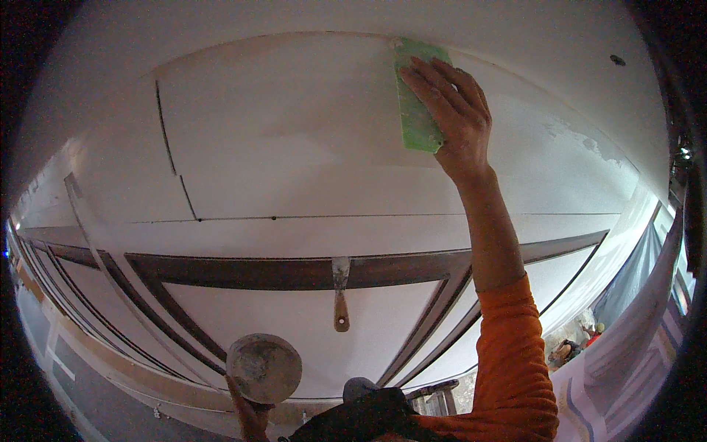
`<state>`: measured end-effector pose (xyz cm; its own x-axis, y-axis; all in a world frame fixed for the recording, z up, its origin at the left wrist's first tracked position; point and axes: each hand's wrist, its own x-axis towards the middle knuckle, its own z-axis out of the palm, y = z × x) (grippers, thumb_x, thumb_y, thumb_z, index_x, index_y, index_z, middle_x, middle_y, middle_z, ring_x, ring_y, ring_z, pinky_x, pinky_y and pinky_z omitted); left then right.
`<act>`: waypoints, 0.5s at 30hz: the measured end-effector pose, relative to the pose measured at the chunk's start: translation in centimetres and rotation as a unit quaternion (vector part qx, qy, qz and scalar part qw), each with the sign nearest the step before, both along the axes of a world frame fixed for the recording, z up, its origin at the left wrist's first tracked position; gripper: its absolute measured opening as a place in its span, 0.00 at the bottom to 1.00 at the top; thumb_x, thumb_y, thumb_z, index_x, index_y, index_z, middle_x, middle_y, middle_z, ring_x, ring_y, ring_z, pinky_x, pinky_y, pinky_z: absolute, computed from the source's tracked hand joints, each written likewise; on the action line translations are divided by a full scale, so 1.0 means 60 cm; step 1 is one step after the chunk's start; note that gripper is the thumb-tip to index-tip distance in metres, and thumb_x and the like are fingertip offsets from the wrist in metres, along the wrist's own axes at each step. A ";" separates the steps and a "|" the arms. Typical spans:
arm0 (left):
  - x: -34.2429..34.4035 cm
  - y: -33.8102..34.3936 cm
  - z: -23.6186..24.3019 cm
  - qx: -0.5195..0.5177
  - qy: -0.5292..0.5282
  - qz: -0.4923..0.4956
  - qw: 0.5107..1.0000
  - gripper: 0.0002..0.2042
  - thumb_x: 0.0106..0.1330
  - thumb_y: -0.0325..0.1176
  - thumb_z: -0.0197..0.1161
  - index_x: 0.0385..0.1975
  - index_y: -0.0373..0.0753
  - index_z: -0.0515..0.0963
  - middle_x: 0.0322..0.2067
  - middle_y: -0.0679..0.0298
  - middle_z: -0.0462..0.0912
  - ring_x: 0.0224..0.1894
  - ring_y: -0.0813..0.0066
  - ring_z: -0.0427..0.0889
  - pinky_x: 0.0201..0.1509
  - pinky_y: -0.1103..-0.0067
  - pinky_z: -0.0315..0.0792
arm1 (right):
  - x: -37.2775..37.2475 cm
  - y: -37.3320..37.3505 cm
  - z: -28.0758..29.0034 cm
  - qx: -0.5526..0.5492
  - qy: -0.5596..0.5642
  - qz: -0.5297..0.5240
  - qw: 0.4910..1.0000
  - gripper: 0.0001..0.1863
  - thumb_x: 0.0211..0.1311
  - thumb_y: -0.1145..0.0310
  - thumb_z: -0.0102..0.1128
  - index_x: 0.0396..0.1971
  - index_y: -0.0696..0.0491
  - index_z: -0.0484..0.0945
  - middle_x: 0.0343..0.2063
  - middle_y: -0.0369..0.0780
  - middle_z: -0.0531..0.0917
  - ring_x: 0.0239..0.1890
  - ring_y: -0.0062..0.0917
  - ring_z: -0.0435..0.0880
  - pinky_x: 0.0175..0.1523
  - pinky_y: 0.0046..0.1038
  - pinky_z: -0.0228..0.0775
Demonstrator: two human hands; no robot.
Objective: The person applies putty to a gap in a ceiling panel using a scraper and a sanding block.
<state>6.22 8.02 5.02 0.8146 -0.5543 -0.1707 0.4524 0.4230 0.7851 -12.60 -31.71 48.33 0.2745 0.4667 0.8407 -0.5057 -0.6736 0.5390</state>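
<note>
My right hand [456, 110] is closed on a flat green rectangular spreader [412, 125], pressed against the upper part of a white plastered surface [294, 147]. My right forearm, in an orange sleeve, stretches up from below. Low in the view, my left hand [249, 409] holds a round, grey-stained bowl [264, 368], its fingers mostly hidden by the bowl. Between the two, a putty knife [340, 309] with a worn handle and a holed end lies across a dark wooden frame [390, 272].
Dark-framed white panels [294, 324] span the lower middle. A thin pale strip [77, 199] runs diagonally at left. Pinkish sheeting [604, 398] and a bluish cover [626, 272] are at right, beside a small heap of items [571, 350]. A metal ladder-like object [442, 398] shows at the bottom.
</note>
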 end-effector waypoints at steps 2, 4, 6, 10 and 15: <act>-0.005 -0.009 0.001 0.038 -0.040 0.037 0.998 0.48 0.62 0.72 0.52 0.72 0.41 0.51 0.67 0.50 0.63 0.59 0.51 0.76 0.25 0.71 0.85 | 0.002 0.009 -0.007 0.007 0.006 0.008 1.000 0.28 0.48 0.72 0.63 0.55 0.43 0.80 0.52 0.34 0.84 0.54 0.37 0.81 0.60 0.40 0.73; -0.006 -0.013 0.000 0.048 -0.081 0.040 0.995 0.48 0.63 0.72 0.52 0.72 0.41 0.51 0.67 0.50 0.63 0.59 0.52 0.77 0.25 0.72 0.84 | -0.007 0.032 -0.015 0.042 0.044 0.047 0.997 0.28 0.47 0.72 0.64 0.54 0.43 0.80 0.53 0.34 0.84 0.54 0.37 0.81 0.60 0.39 0.73; -0.004 -0.011 0.008 0.044 -0.078 0.024 0.996 0.47 0.63 0.71 0.51 0.72 0.41 0.51 0.66 0.50 0.64 0.58 0.52 0.77 0.25 0.72 0.84 | -0.006 0.037 -0.018 0.050 0.053 0.086 0.994 0.29 0.47 0.73 0.64 0.54 0.43 0.80 0.53 0.34 0.84 0.55 0.38 0.81 0.60 0.39 0.73; 0.010 -0.010 -0.010 0.035 0.052 -0.007 0.998 0.48 0.62 0.72 0.51 0.73 0.41 0.51 0.66 0.51 0.65 0.58 0.53 0.77 0.25 0.73 0.84 | -0.002 0.026 -0.009 0.020 0.035 0.079 0.996 0.30 0.46 0.75 0.64 0.55 0.43 0.80 0.54 0.35 0.83 0.55 0.37 0.81 0.60 0.38 0.74; 0.002 -0.014 0.006 0.042 0.023 0.002 0.999 0.51 0.59 0.74 0.53 0.72 0.41 0.52 0.65 0.51 0.66 0.56 0.54 0.79 0.22 0.74 0.83 | 0.014 0.020 0.005 0.001 0.028 0.024 0.999 0.30 0.46 0.76 0.63 0.55 0.42 0.80 0.55 0.34 0.82 0.56 0.37 0.80 0.61 0.38 0.74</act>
<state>6.31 7.19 5.38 0.8065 -0.5337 -0.2543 0.4879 0.3579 0.7962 -11.78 -30.53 48.64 0.2982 0.4792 0.8255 -0.4424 -0.6970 0.5644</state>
